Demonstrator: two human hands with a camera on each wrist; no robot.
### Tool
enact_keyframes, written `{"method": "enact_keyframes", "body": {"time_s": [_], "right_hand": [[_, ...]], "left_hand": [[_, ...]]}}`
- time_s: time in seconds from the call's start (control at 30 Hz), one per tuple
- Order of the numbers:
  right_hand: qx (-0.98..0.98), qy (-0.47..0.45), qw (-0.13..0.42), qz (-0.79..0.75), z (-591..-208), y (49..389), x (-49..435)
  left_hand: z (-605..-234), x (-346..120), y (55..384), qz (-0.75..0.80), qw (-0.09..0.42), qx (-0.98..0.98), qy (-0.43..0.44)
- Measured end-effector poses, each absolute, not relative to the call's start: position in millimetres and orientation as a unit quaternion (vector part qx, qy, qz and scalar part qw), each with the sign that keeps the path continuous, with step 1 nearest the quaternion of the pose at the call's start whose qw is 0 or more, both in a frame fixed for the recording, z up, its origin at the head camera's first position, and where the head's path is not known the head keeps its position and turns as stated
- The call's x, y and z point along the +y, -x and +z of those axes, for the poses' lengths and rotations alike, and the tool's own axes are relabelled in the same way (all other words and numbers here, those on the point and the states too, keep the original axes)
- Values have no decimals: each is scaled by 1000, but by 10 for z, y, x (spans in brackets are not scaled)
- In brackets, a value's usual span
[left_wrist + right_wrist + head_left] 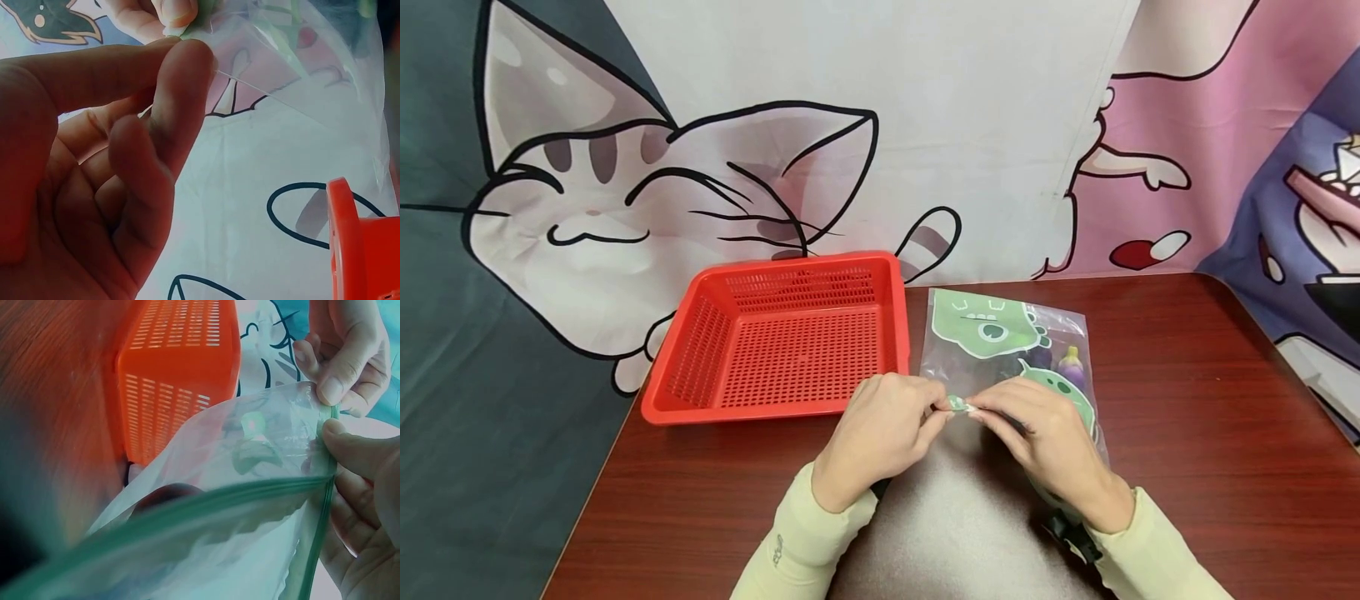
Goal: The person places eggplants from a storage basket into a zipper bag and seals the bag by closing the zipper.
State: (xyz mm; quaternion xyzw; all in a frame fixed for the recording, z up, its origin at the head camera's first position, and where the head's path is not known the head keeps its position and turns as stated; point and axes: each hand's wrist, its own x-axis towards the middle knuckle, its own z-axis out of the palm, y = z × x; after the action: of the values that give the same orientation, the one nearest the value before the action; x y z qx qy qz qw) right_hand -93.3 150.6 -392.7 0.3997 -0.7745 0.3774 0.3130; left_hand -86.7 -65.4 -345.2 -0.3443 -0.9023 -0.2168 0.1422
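A clear zip bag (985,323) with green cartoon prints is between both hands. My left hand (880,433) pinches its top edge between thumb and finger. Close beside it, my right hand (1048,433) pinches the same edge. In the right wrist view, the green zip strip (250,491) splits into two lines that meet near the right hand's fingertips, with the bag mouth parted below. Through the plastic shows a purple thing with a yellow tip (1072,367), and a darker one beside it. In the left wrist view, the left hand (106,156) hides part of the edge.
A red plastic basket (805,354) with perforated walls stands left of the bag, near the left hand. Under everything is a reddish-brown wooden table (1195,417). A cartoon-printed cloth (1000,125) hangs behind the table's far edge.
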Motion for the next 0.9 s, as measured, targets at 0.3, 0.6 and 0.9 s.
{"method": "enact_keyframes", "body": {"time_s": [0.3, 0.6, 0.9], "right_hand": [[-773, -400, 316, 377, -3929, 946, 1517], [-780, -395, 314, 370, -3926, 941, 1543], [-784, -392, 312, 365, -3913, 948, 1551]], "left_hand": [[-3446, -673, 873, -225, 139, -901, 343], [-3442, -680, 867, -229, 135, -902, 340], [-3432, -700, 873, -224, 134, -905, 337]]}}
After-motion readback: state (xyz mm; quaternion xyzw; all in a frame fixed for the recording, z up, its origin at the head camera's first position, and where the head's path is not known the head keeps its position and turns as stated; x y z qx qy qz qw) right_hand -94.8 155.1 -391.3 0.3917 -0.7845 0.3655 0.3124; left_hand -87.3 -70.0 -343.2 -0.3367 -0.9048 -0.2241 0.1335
